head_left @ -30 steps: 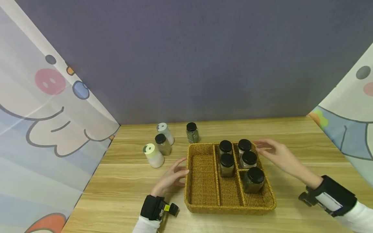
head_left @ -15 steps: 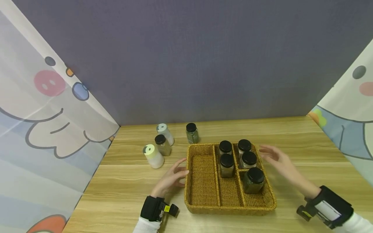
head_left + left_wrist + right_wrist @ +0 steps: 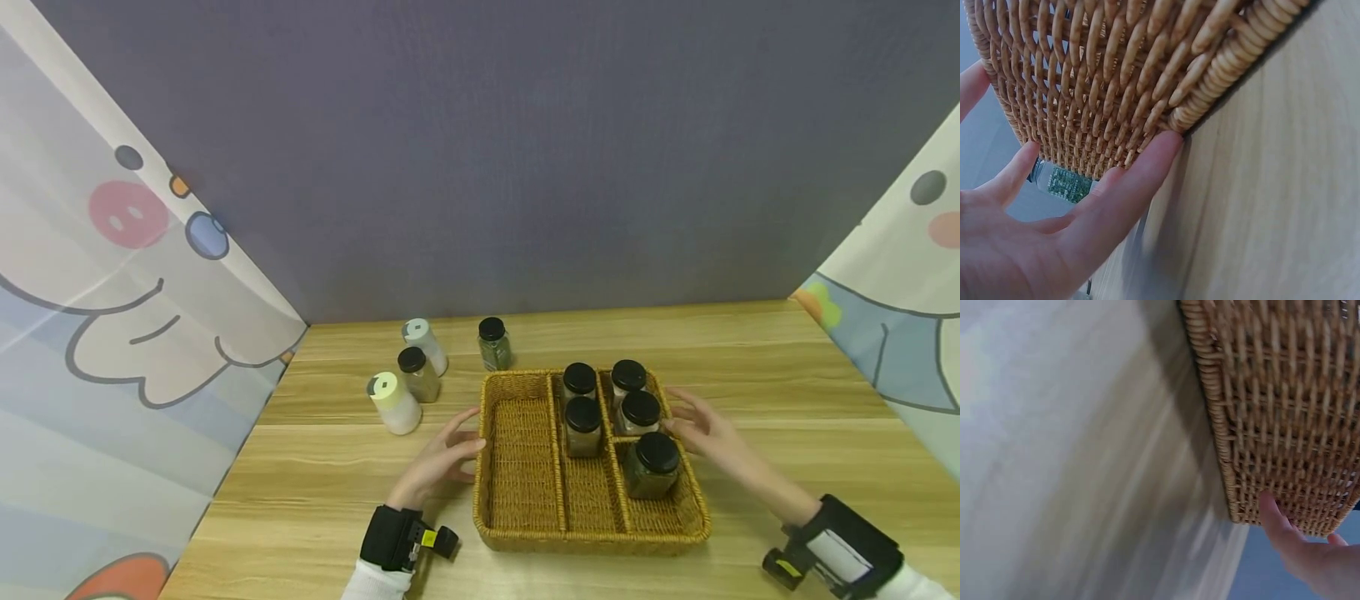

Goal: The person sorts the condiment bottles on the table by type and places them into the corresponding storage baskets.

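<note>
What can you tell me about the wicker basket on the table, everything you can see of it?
The basket is a shallow, roughly square tray of golden-brown woven wicker with woven dividers. It sits flat on the wooden table. The wide left section is bare; five black-lidded jars stand in the middle and right sections. The left hand touches its left wall with straight fingers, and the right hand touches its right wall.

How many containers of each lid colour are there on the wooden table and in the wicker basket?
Black-lidded glass jars inside the woven wicker basket: 5
Black-lidded glass jars standing on the wooden table: 2
White bottles with pale lids on the table: 2
Total: 9
</note>
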Available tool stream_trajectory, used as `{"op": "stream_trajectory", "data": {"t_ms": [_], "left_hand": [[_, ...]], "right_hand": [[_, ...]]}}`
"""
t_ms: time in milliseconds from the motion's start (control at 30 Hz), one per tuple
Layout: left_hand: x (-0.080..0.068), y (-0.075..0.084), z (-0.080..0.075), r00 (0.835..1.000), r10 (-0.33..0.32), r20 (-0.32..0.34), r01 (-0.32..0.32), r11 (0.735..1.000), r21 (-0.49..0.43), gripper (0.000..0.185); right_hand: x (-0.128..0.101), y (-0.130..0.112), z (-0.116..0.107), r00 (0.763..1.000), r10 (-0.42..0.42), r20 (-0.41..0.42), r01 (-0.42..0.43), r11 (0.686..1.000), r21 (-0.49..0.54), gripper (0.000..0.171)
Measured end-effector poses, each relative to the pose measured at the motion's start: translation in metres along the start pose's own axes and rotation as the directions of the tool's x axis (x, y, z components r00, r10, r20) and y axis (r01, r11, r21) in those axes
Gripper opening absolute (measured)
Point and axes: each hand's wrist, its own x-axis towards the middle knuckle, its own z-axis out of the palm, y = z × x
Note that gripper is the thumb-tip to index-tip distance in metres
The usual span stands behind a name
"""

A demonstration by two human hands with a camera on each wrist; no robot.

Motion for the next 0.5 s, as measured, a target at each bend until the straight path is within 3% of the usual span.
{"op": "stream_trajectory", "data": {"t_ms": [167,500], "left_hand": [[0.000,0.000,0.000,1.000,-0.004,0.000,0.004,1.000,0.000,0.065],[0.000,-0.001,0.000,1.000,-0.007,0.002,0.007,1.000,-0.014,0.065]], "right_hand": [[-0.003,0.005,0.002,0.997,0.072,0.007,-0.072,0.997,-0.005,0.059],[-0.007,0.008,0.012,0.991,0.128,-0.033,-0.129,0.991,-0.035,0.057]]}}
